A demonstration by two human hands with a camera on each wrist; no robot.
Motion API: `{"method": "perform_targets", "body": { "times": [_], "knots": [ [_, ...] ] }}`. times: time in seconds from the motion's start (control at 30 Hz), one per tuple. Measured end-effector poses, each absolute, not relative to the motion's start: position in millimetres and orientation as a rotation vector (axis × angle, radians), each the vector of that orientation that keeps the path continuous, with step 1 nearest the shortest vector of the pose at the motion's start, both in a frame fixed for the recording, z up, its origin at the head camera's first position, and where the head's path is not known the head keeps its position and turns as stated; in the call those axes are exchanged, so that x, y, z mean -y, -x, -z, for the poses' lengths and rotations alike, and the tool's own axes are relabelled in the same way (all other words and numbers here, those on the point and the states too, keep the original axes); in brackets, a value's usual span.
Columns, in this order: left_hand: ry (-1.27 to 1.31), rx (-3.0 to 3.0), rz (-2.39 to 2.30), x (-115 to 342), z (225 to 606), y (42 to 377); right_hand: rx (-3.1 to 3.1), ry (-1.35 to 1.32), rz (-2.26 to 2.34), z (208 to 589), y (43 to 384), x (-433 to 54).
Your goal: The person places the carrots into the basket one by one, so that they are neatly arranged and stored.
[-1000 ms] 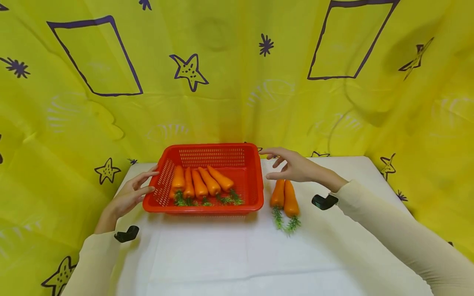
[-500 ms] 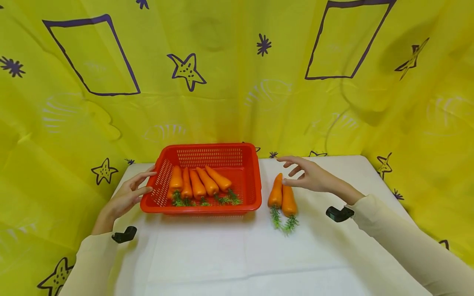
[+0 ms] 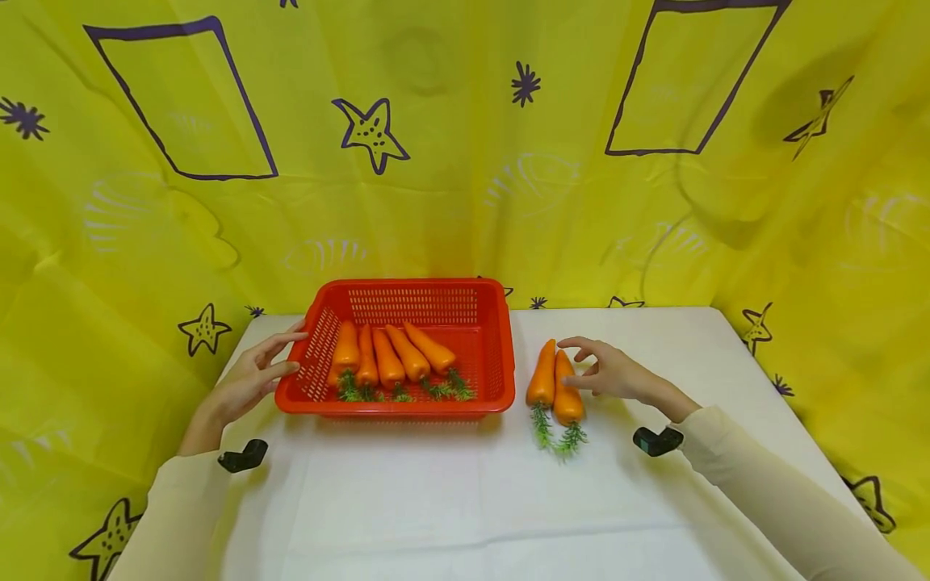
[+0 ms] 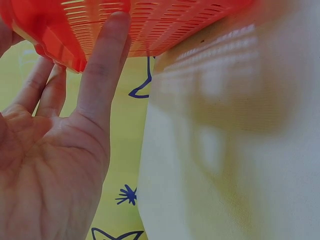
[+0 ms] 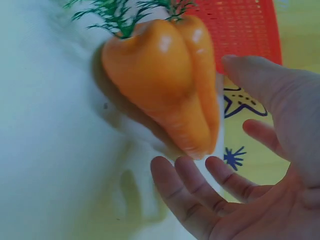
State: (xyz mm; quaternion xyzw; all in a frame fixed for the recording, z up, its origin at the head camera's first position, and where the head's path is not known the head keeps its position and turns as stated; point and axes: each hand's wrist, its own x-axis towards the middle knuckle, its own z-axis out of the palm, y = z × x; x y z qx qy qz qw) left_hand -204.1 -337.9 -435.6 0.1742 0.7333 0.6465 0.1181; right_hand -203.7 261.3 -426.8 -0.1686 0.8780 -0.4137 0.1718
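A red plastic basket (image 3: 403,407) stands on the white-covered table, with several orange carrots (image 3: 390,361) with green tops lying in its left half. My left hand (image 3: 247,386) is at the basket's left end, fingertips at the rim. In the left wrist view, its extended thumb (image 4: 97,75) touches the slotted wall from outside. To the right of the basket, two more carrots lie side by side, a left one (image 3: 541,378) and a right one (image 3: 567,402). My right hand (image 3: 610,374) is spread loosely over the right carrot, with fingers and thumb apart around its narrow part.
A yellow curtain (image 3: 436,218) with dark star drawings hangs close behind and beside the table (image 3: 450,492). Dark devices (image 3: 243,457) are worn at both wrists.
My right hand has moved from beside the basket's right rim, rightward and down, to the right-hand loose carrot. My left hand and the basket stay in place.
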Motion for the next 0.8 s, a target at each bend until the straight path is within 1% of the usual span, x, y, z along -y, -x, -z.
{"method": "perform_targets", "body": {
  "times": [0.33, 0.8],
  "knots": [
    [-0.508, -2.152, -1.881, 338.4, 436.0, 204.8, -2.451, 0.400, 1.209, 441.6, 202.6, -257.0],
    [-0.528, -2.123, -1.897, 341.3, 439.9, 207.2, -2.309, 0.245, 1.321, 440.1, 200.4, -250.6]
  ]
}}
